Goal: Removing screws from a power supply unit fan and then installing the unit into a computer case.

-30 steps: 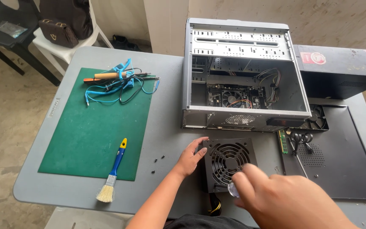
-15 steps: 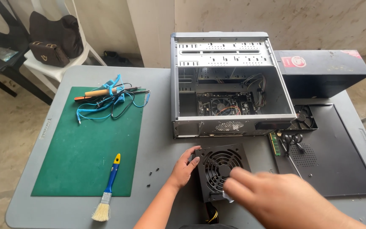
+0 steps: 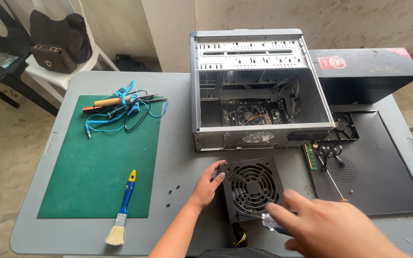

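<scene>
A black power supply point(image 3: 252, 188) with a round fan grille lies on the grey table point(image 3: 178, 95), in front of an open computer case point(image 3: 244, 138). My left hand point(image 3: 206, 184) grips the power supply's left edge. My right hand point(image 3: 331, 229), large and blurred at the bottom right, holds a clear-handled screwdriver point(image 3: 267, 220) whose shaft points at the lower right part of the fan grille. Cables hang from the power supply's near side over the table edge.
A green mat point(image 3: 96, 162) carries a blue-handled brush point(image 3: 123, 210), a coiled blue cable point(image 3: 115, 114) and a wooden-handled tool point(image 3: 111, 101). Small screws point(image 3: 172, 191) lie beside the mat. A black side panel point(image 3: 383, 177), a memory stick point(image 3: 310, 156) and a black box point(image 3: 369, 67) are on the right.
The view has shifted slightly. My left hand stays on the power supply; my right hand with the screwdriver has drifted a little to the right over its lower corner.
</scene>
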